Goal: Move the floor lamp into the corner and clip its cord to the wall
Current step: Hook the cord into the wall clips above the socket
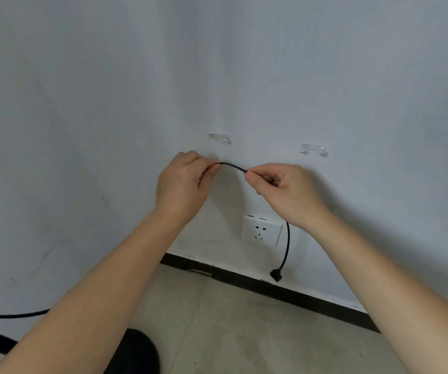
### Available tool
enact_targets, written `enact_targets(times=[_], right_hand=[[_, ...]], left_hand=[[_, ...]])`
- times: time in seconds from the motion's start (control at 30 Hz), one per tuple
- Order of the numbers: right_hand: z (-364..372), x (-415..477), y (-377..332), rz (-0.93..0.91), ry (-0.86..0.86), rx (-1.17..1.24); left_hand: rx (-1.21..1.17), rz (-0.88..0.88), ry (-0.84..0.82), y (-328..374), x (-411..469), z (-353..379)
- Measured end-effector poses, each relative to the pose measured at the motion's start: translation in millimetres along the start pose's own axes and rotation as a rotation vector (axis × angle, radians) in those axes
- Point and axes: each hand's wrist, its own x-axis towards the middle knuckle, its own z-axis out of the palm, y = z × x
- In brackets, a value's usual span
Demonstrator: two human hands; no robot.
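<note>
A thin black cord (233, 166) stretches in a short arc between my two hands, just below the wall clips. My left hand (183, 184) pinches its left end and my right hand (285, 191) pinches its right end. Two clear plastic clips are stuck on the white wall: a left clip (219, 138) right above the cord and a right clip (313, 149) above my right hand. Below my right wrist the cord hangs down to a black plug (276, 275) that dangles near the skirting. The lamp's round black base (136, 352) sits on the floor at the bottom left.
A white wall socket (262, 231) sits under my hands, with nothing plugged in. A black skirting board (271, 288) runs along the wall's foot above a grey tiled floor (231, 333). More black cord (10, 315) trails in from the left edge.
</note>
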Motion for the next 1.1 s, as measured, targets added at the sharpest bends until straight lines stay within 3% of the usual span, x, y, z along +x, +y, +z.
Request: enact_targets(times=[0.13,0.3,0.47,0.63,0.73,0.87,1.1], right_hand=[[-5,0,-4,-0.006,0.040,0.012],[-7,19,-16,-0.014,0.085,-0.040],[-7,32,-33,-0.089,0.145,-0.139],[-5,47,-59,-0.259,0.182,-0.299],[0,54,-65,-0.295,0.135,-0.382],[4,54,-58,-0.294,0.115,-0.490],[-9,16,-15,-0.157,0.119,-0.320]], left_hand=[[0.017,-0.099,-0.031,-1,8,1],[0.040,-0.017,-0.019,8,12,0],[-0.065,-0.242,0.029,-1,19,-1],[-0.169,-0.205,-0.043,6,14,-1],[-0.169,-0.312,0.022,6,16,3],[-0.221,-0.483,0.023,5,21,8],[-0.208,-0.491,0.016,4,19,9]])
